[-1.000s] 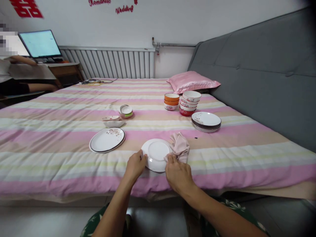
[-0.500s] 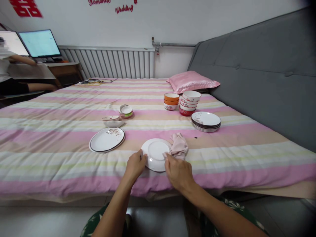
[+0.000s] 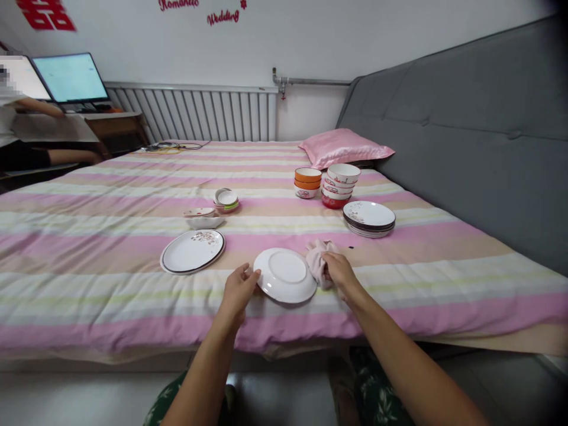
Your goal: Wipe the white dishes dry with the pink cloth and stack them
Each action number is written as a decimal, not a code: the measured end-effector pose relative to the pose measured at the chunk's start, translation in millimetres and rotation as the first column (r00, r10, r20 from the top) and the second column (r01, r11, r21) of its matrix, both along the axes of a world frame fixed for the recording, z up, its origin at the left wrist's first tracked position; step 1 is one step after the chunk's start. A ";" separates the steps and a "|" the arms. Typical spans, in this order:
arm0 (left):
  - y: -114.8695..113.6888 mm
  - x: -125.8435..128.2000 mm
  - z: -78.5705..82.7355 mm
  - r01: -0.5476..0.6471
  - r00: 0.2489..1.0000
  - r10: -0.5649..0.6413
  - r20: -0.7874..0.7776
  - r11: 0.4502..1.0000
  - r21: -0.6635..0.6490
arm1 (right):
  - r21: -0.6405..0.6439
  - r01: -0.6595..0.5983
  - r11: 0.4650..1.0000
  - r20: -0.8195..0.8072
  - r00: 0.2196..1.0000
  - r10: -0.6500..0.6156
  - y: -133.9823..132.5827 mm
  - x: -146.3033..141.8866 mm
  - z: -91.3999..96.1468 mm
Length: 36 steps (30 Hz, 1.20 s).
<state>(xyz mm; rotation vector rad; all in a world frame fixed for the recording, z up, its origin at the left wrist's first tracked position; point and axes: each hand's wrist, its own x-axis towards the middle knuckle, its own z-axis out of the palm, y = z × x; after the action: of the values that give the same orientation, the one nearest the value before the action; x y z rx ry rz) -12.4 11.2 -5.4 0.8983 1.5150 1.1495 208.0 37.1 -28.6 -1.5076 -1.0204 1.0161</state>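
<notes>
Head view: round, glossy white plate (image 3: 288, 275), probably ceramic, sits underside up near the front edge of the striped pink-and-cream bedspread (image 3: 133, 302). Hands apart, plate between them. Left hand (image 3: 240, 289) has its thumb at the left rim; can't tell whether the fingers clamp below. Right hand (image 3: 338, 273) is bunched round a crumpled pale-pink cloth (image 3: 316, 260) by the right rim. Plate likely light, stiff, slick, chippable: pinch opposite rims. Cloth looks soft; grab anywhere.
</notes>
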 end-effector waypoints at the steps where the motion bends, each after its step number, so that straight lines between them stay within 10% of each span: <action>1: -0.5 1.0 2.4 -0.022 0.994 0.023 0.108 1.000 -0.012 | -0.019 0.005 1.000 -0.051 0.999 -0.006 0.6 -0.2 0.8; 9: -3.5 10.3 8.8 0.109 0.895 -0.055 0.442 0.989 -0.096 | -0.097 0.010 0.995 -0.253 0.967 -0.035 0.6 -0.7 9.6; 36: 3.7 -14.7 22.0 0.088 0.845 0.021 0.534 0.980 -0.177 | 0.131 0.209 0.969 -0.298 0.941 -0.163 3.9 12.6 9.2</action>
<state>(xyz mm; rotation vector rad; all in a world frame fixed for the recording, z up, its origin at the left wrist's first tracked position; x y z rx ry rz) -27.1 15.0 16.6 0.4130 1.1161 1.0873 220.6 41.0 -19.4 -1.2555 -0.7215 0.9587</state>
